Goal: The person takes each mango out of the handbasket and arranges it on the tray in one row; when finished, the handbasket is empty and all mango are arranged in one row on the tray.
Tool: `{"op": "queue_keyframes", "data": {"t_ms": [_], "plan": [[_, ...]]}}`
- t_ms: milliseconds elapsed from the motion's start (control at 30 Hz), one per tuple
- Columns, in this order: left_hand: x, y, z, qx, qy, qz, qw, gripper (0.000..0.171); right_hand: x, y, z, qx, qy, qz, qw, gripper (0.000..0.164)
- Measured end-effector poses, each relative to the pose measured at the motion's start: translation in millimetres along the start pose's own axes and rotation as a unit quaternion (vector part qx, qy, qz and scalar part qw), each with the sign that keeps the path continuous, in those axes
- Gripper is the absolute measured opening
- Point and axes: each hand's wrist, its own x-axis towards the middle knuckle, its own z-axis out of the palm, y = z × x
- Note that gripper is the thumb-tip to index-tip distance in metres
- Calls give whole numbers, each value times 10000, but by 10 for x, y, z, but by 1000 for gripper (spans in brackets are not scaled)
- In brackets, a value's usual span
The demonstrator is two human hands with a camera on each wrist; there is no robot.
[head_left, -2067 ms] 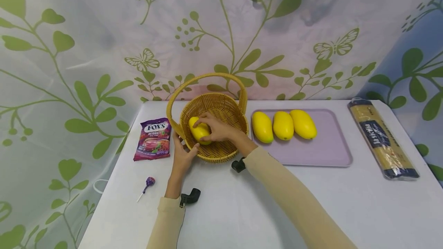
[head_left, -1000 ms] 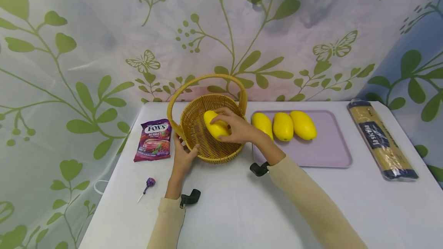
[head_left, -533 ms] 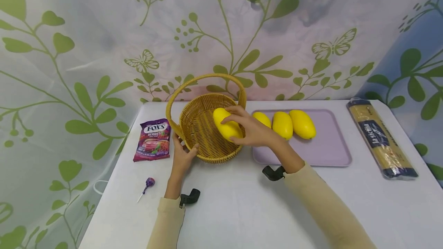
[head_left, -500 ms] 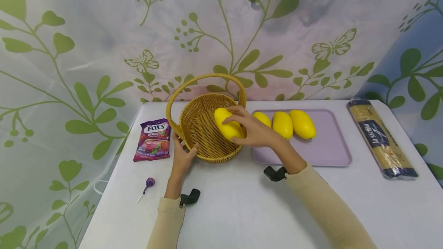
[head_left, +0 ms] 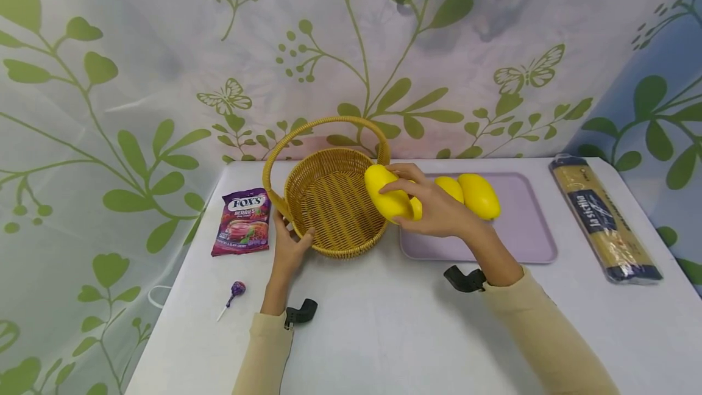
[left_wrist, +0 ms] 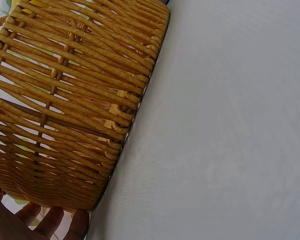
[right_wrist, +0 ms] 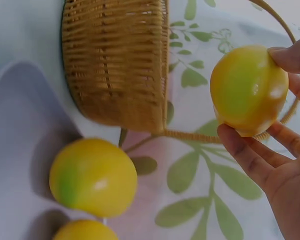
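Observation:
A yellow mango [head_left: 386, 192] is held between the thumb and fingers of my right hand [head_left: 439, 207], raised at the right rim of the wicker basket [head_left: 342, 253]. In the right wrist view, the greenish end of this mango [right_wrist: 245, 87] faces the camera, clear of the basket and the tray. My left hand [head_left: 289, 253] grips the basket at its lower left side, thumb in front and fingers round the wall; its fingertips [left_wrist: 52, 220] touch the weave in the left wrist view. More mangoes [head_left: 479, 196] lie on the lilac tray [head_left: 526, 236], one mostly hidden behind the right hand.
Left of the basket lies a purple candy bag [head_left: 241, 222], with a lollipop [head_left: 237, 289] nearer the front. A pack of spaghetti [head_left: 603, 218] lies at the table's right end. The basket's tall handle [head_left: 329, 120] arches over it, near the patterned curtain [head_left: 439, 66] behind.
My right hand has lifted the mango out of the basket and carried it rightward, past the right rim toward the tray. The left hand and the basket have stayed in place.

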Motion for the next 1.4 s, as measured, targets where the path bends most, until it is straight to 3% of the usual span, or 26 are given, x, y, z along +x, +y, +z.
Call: {"op": "queue_keyframes", "data": {"t_ms": [267, 500, 733, 1100, 1400], "plan": [[10, -41, -10, -6, -5, 47, 10000, 91, -230, 125, -261, -336, 357, -8, 9988, 51], [2, -31, -12, -47, -38, 33, 10000, 90, -514, 399, -534, -656, 762, 424, 9940, 52], [-3, -27, -13, -103, -43, 32, 9999, 90, -809, 682, -673, -1170, 1072, 956, 9827, 54], [-2, -24, -13, 136, -25, 107, 9998, 90, -1133, 931, -723, -1019, 1070, 2067, 9672, 52], [2, -21, -15, 213, -23, 106, 9997, 91, -1281, 960, -907, -1056, 1251, 2204, 9616, 52]]}}
